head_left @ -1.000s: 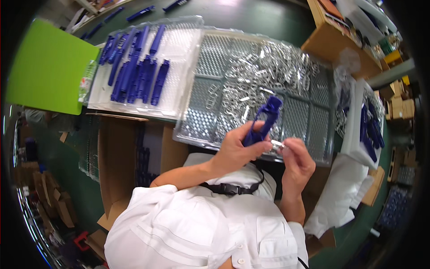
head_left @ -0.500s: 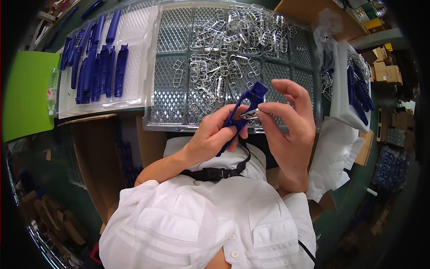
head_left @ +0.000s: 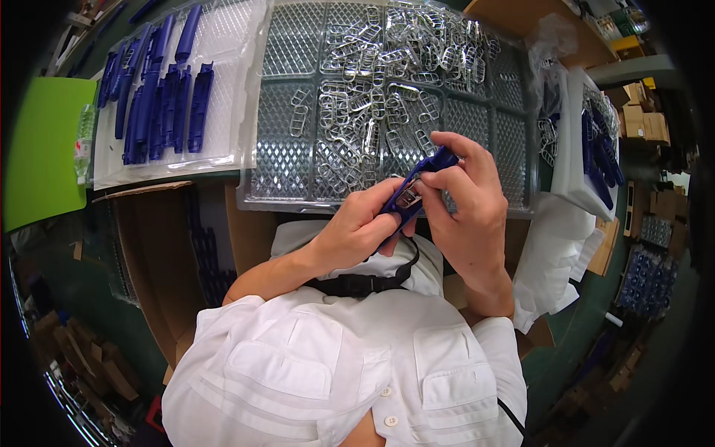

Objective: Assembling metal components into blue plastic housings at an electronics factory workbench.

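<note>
Your left hand (head_left: 357, 235) has its fingers curled tight round the lower end of the blue plastic handle piece (head_left: 414, 186), thumb on top, holding it tilted up and away from your chest. Your right hand (head_left: 465, 201) comes in from the other side, fingers closed in a pinch on the upper end of the same blue piece, thumb and forefinger pressing at the small metal clip (head_left: 407, 197) seated in its open middle. So the piece sits between both hands, just above the near edge of the clear gridded tray (head_left: 298, 160), over your white shirt (head_left: 328, 365).

To my eye you are seating that clip, so keep the left grip firm and low, and let the right thumb do the pushing straight down into the slot; a sideways push could likely skew it. Keep the piece angled toward you so that the slot stays in sight; how deep the clip sits cannot be told from here, so check it by feel before you let go.

The heap of loose metal clips (head_left: 387, 82) lies in the tray right ahead of your hands, near enough for a short reach. The row of blue handle pieces (head_left: 160, 93) lies on the white tray (head_left: 223, 82) well off to your left, and more blue parts (head_left: 599, 149) sit in the tray at your right. The open cardboard box (head_left: 160, 253) waits below the table edge on your left, beside your elbow
</note>
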`<control>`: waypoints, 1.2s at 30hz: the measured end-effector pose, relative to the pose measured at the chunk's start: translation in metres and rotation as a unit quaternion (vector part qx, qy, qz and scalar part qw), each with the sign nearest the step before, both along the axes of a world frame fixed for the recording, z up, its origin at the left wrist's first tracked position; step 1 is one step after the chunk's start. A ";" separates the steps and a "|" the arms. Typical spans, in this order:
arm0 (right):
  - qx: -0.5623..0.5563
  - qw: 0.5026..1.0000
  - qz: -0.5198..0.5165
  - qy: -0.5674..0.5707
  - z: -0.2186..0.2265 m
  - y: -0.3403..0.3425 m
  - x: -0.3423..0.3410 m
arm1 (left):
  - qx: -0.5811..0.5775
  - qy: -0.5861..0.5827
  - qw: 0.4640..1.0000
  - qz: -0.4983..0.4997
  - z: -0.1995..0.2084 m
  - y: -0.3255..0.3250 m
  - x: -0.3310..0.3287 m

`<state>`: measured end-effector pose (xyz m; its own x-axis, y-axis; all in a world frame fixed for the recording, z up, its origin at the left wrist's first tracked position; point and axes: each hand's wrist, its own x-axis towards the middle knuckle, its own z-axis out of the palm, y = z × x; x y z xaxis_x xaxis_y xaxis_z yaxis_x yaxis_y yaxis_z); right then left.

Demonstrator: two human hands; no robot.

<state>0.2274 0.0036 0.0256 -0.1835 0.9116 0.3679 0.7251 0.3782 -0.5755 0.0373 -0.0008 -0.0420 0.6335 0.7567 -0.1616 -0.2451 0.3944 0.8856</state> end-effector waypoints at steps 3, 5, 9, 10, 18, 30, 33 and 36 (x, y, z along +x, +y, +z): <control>0.011 0.999 -0.030 -0.006 -0.002 -0.003 -0.004 | -0.006 -0.009 1.000 0.009 -0.001 0.000 0.001; 0.020 0.998 -0.059 -0.002 0.001 -0.005 -0.010 | 0.023 0.007 1.000 0.003 -0.001 0.002 0.000; -0.043 0.990 -0.120 0.061 0.004 -0.005 -0.006 | 0.061 0.014 0.998 0.026 0.001 0.001 0.000; -0.089 0.991 -0.093 0.042 0.001 -0.005 -0.001 | 0.068 0.027 0.997 0.029 0.003 0.001 0.001; -0.077 0.990 -0.086 0.076 -0.016 -0.011 -0.001 | 0.062 0.113 0.990 0.058 0.006 0.005 0.010; -0.069 0.991 -0.094 0.061 -0.022 -0.007 -0.005 | 0.091 0.142 0.981 0.094 0.001 0.010 0.012; -0.105 0.969 -0.074 0.212 -0.028 -0.001 0.002 | 0.085 0.172 0.979 0.067 0.014 0.014 0.002; -0.096 0.914 -0.022 0.394 -0.036 0.000 0.017 | 0.248 0.110 0.960 0.067 0.024 0.016 -0.016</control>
